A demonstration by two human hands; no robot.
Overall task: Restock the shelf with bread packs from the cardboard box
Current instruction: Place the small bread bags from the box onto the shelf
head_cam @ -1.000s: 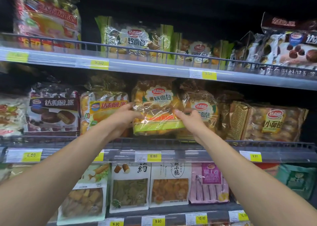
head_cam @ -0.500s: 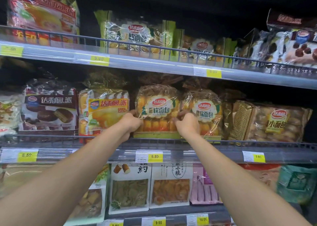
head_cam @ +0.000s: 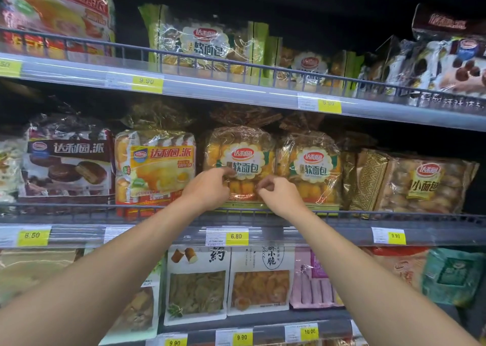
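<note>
A clear bread pack (head_cam: 240, 159) with a round white-and-red label stands upright on the middle shelf (head_cam: 289, 218), behind its wire rail. My left hand (head_cam: 210, 190) is in front of the pack's lower left, its curled fingertips pinching the wrapper just under the label. My right hand (head_cam: 280, 194) is at the lower right of the same pack, fingers curled in against the wrapper. A second, identical bread pack (head_cam: 311, 164) stands right beside it. The cardboard box is out of view.
Left of the pack stand a yellow pie pack (head_cam: 157, 167) and a dark chocolate pie pack (head_cam: 67, 161). A small-bread bag (head_cam: 426, 185) lies to the right. The top shelf (head_cam: 210, 88) holds more bread packs, and snack bags hang below.
The bread pack went from tilted in both hands to standing upright on the shelf. My hands shifted from its sides to its lower front, closer together.
</note>
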